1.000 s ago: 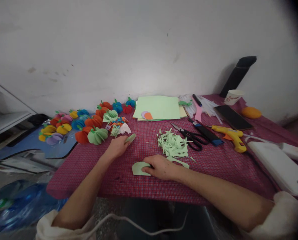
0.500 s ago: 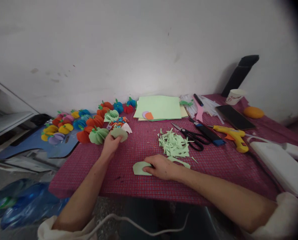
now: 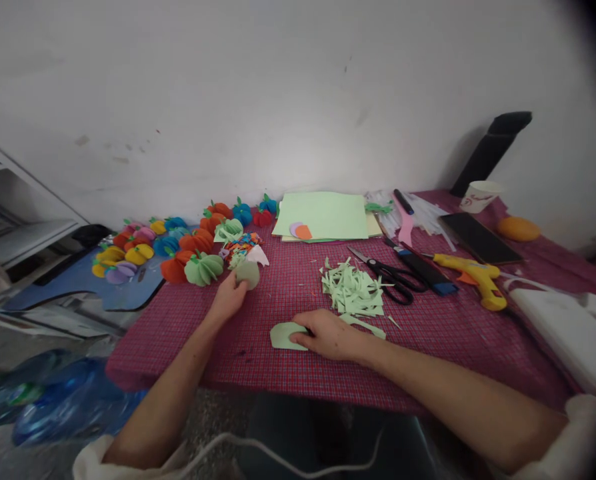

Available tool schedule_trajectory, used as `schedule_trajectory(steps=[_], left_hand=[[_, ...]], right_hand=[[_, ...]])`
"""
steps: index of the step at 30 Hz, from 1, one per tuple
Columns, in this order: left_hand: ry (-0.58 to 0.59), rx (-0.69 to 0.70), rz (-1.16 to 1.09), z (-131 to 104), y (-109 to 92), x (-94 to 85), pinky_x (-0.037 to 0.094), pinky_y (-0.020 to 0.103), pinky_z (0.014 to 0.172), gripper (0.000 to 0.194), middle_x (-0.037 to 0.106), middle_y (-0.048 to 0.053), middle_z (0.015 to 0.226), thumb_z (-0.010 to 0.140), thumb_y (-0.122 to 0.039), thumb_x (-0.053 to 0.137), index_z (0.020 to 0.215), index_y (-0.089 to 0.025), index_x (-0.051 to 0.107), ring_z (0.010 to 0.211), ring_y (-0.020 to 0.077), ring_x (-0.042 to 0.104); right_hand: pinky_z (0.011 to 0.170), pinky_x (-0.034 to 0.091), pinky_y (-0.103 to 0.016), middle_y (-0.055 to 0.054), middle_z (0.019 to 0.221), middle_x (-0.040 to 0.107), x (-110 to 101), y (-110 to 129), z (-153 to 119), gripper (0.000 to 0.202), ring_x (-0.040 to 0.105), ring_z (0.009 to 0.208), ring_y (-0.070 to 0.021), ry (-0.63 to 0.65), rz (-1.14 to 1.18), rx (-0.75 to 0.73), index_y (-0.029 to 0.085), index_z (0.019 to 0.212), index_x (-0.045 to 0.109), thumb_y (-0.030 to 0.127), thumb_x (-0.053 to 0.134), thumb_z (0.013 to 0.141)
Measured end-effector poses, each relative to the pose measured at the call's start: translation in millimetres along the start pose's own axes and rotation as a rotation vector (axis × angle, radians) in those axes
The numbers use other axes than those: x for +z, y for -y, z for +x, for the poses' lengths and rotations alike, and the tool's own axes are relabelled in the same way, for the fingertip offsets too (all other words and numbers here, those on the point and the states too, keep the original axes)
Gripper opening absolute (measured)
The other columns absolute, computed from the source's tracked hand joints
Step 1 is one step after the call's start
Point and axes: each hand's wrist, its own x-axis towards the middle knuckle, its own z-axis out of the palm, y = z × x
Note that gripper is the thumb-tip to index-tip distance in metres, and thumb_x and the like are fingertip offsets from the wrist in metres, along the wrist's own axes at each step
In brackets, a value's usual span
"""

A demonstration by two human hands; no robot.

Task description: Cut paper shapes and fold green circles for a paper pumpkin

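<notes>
My left hand (image 3: 232, 293) pinches a round pale green paper piece (image 3: 248, 274), just in front of a small heap of coloured scraps (image 3: 243, 247). Near the table's front, my right hand (image 3: 323, 333) is closed on a flat pale green paper piece (image 3: 282, 335) that sticks out to the left of its fingers. A green paper strip (image 3: 365, 326) lies beside the right wrist. Behind it is a pile of green paper cuttings (image 3: 353, 288). Left of my left hand stands a green paper pumpkin (image 3: 204, 269), among orange, blue and red ones.
Green sheets (image 3: 328, 215) lie at the back. Black scissors (image 3: 393, 277), a yellow glue gun (image 3: 473, 273), a phone (image 3: 479, 237) and a paper cup (image 3: 479, 196) are on the right. Yellow and purple paper pumpkins sit on a blue board (image 3: 123, 293) at left.
My left hand has moved slightly toward the front and right with the round green piece, which now shows more of its face. The right hand keeps its hold. The view has shifted slightly.
</notes>
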Motion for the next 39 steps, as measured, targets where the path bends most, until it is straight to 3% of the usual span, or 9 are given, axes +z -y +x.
schedule_trajectory(steps=[7,13,18,23,25,28,33,36,39], left_hand=[[0.088,-0.260,0.377,3.3,25.2,-57.3,0.046,0.029,0.070,0.039,0.062,0.010,0.095,0.070,-0.027,0.039,0.104,-0.012,0.053,0.085,0.0219,0.059],[0.195,-0.256,0.552,-3.0,39.7,-64.6,0.042,0.033,0.078,0.048,0.058,0.017,0.108,0.070,-0.027,0.042,0.115,-0.010,0.046,0.095,0.0269,0.057],[0.139,-0.190,0.751,-25.7,17.5,-61.8,0.041,0.044,0.076,0.048,0.059,0.019,0.102,0.077,-0.042,0.037,0.116,-0.014,0.045,0.093,0.0334,0.056],[-0.071,-0.016,0.960,-52.5,-21.9,-54.7,0.040,0.048,0.074,0.048,0.060,0.018,0.095,0.081,-0.042,0.032,0.116,-0.014,0.048,0.090,0.0335,0.055],[-0.069,0.112,0.837,-57.7,-33.9,-46.0,0.039,0.046,0.080,0.046,0.059,0.016,0.102,0.083,-0.039,0.032,0.119,-0.015,0.047,0.094,0.0305,0.054],[0.092,0.223,0.397,-59.7,-45.8,-29.2,0.040,0.036,0.083,0.041,0.060,0.010,0.106,0.083,-0.036,0.034,0.114,-0.018,0.053,0.095,0.0220,0.055],[0.315,0.040,-0.281,-62.2,-57.1,-7.7,0.044,0.029,0.075,0.044,0.063,0.007,0.101,0.081,-0.043,0.039,0.111,-0.016,0.054,0.088,0.0175,0.057],[0.384,-0.068,-0.450,-66.5,-60.9,-0.1,0.042,0.024,0.059,0.042,0.063,0.005,0.088,0.075,-0.045,0.050,0.104,-0.014,0.056,0.071,0.0139,0.055],[0.416,-0.134,-0.561,-68.9,-60.7,4.7,0.037,0.021,0.051,0.035,0.060,0.000,0.070,0.070,-0.042,0.057,0.090,-0.014,0.056,0.058,0.0099,0.051]], right_hand=[[0.054,0.024,-0.022,0.001,0.067,0.054,2.4,-2.3,0.0,0.022,0.045,0.060,-0.0097,-0.022,-0.040,-0.010,0.017,0.076,0.054,0.036,0.045,0.083],[0.054,0.024,-0.021,0.001,0.065,0.053,0.2,-1.4,-0.2,0.023,0.044,0.059,-0.0094,-0.034,-0.039,-0.026,0.016,0.073,0.052,0.036,0.045,0.083],[0.054,0.024,-0.021,0.001,0.065,0.053,-0.7,-0.7,-0.8,0.023,0.045,0.059,-0.0090,-0.024,-0.032,-0.012,0.016,0.073,0.052,0.036,0.045,0.083],[0.054,0.024,-0.021,0.002,0.064,0.052,0.4,-1.3,-1.1,0.022,0.044,0.058,-0.0091,-0.034,-0.017,-0.011,0.017,0.074,0.053,0.036,0.046,0.083],[0.054,0.025,-0.021,0.002,0.064,0.052,1.8,-2.3,-0.8,0.021,0.044,0.059,-0.0091,-0.046,0.009,-0.012,0.017,0.073,0.053,0.035,0.047,0.082],[0.053,0.026,-0.021,0.003,0.062,0.051,4.2,-5.1,1.3,0.020,0.043,0.057,-0.0084,-0.058,0.136,0.000,0.016,0.070,0.053,0.034,0.050,0.079],[0.052,0.034,-0.019,0.003,0.062,0.051,1.9,-7.1,9.5,0.021,0.045,0.056,-0.0079,-0.197,0.679,0.146,0.015,0.073,0.054,0.035,0.051,0.078],[0.047,0.034,-0.018,0.003,0.060,0.052,-2.6,-2.0,13.9,0.022,0.043,0.049,-0.0068,-0.213,0.892,0.249,0.014,0.076,0.055,0.036,0.054,0.075],[0.041,0.029,-0.018,0.004,0.054,0.049,-5.6,4.7,18.0,0.024,0.037,0.042,-0.0056,-0.179,0.894,0.343,0.015,0.074,0.054,0.038,0.054,0.075]])
